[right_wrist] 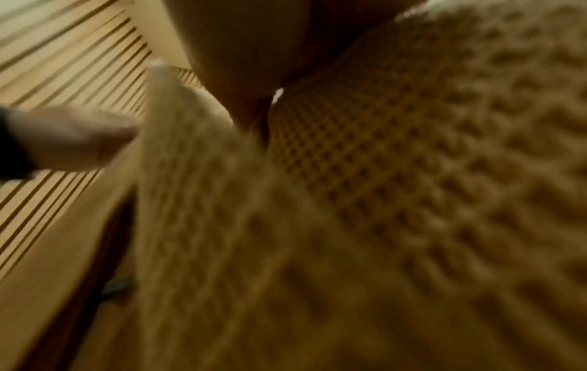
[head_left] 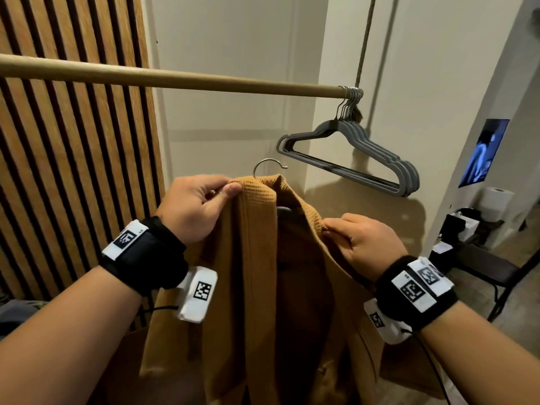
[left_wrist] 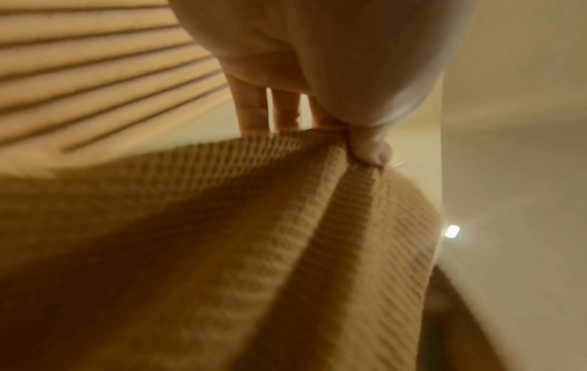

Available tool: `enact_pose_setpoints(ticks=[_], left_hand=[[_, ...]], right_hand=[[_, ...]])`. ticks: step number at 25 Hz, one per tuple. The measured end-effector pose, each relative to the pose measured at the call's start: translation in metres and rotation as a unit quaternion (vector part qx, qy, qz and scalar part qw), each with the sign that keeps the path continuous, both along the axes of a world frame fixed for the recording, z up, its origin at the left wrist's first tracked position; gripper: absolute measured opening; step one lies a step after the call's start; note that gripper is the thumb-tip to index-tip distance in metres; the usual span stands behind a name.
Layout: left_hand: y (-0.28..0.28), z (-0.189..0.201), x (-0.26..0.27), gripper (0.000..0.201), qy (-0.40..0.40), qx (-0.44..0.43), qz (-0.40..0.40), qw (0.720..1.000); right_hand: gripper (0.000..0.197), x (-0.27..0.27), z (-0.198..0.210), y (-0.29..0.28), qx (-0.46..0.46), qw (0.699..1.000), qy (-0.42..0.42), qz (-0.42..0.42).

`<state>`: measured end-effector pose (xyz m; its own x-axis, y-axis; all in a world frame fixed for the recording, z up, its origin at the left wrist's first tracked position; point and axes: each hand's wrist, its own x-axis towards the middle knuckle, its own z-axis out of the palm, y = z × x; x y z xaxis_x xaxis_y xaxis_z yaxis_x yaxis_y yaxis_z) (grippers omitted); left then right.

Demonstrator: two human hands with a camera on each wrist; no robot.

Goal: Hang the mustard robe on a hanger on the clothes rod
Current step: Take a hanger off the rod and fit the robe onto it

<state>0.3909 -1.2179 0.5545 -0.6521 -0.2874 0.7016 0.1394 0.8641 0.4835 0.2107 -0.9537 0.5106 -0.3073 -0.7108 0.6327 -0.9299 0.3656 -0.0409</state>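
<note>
The mustard waffle-weave robe point(head_left: 263, 282) hangs between my hands, draped over a hanger whose metal hook point(head_left: 267, 166) pokes up above the collar. My left hand point(head_left: 198, 206) pinches the collar fold at the top left, thumb against fingers, as the left wrist view shows point(left_wrist: 365, 148). My right hand point(head_left: 362, 238) grips the robe's right shoulder edge lower down. The wooden clothes rod point(head_left: 175, 78) runs across above the hook. In the right wrist view the robe's fabric point(right_wrist: 397, 200) fills the blurred picture.
Several grey hangers point(head_left: 359, 150) hang at the rod's right end, by a rope point(head_left: 365, 42). A slatted wood panel point(head_left: 73, 171) stands left. At the right are a black chair point(head_left: 491, 273), a lit screen point(head_left: 482, 153) and a paper roll point(head_left: 496, 203).
</note>
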Motion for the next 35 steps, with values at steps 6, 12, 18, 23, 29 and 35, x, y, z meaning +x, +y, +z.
enact_pose_setpoints(ticks=[6,12,18,23,29,35], left_hand=[[-0.011,-0.014,0.006,0.070,-0.204,-0.187,0.037,0.960],[-0.025,-0.030,-0.004,0.075,-0.193,-0.165,0.023,0.967],[-0.028,-0.038,0.005,0.081,-0.137,-0.188,0.036,0.972],[-0.040,-0.041,0.004,0.056,-0.096,-0.134,0.022,0.986],[-0.050,-0.040,0.014,0.044,-0.056,-0.113,0.055,0.990],[-0.067,-0.039,0.026,0.035,-0.046,-0.110,0.075,0.990]], right_hand=[[0.017,-0.013,-0.001,0.021,-0.125,0.984,-0.124,0.015],[0.017,-0.013,-0.002,0.022,-0.152,0.971,-0.185,0.018],[0.019,-0.034,0.023,0.035,-0.176,0.954,-0.243,-0.008],[0.026,-0.020,0.013,0.040,-0.047,0.955,-0.290,0.041],[0.061,-0.021,-0.013,0.050,-0.070,0.983,-0.165,-0.034],[0.020,-0.055,-0.024,0.064,-0.027,0.902,-0.430,0.020]])
